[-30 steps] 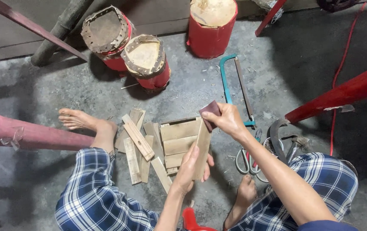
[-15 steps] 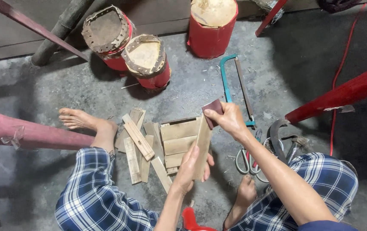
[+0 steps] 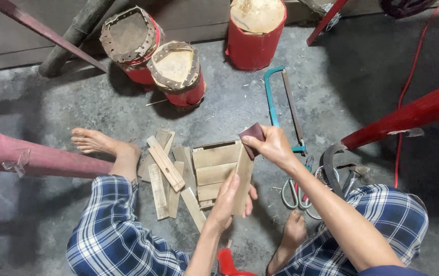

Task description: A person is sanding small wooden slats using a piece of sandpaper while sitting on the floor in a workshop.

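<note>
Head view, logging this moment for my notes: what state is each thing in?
Left hand: gripping the wooden strip, held upright.
Right hand: pressing brown sandpaper on the strip's top end.
Cut wood pieces: lying loose on the floor.
Hacksaw: lying flat, untouched.
Scissors: on the floor; open or closed unclear.
Red drums: standing.

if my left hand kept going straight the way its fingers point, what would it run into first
The left hand grips an upright wooden slat, fingers aimed up and away. Straight on, it would probably first meet the right hand pressing dark sandpaper on the slat's top, though depth is hard to judge.
</note>
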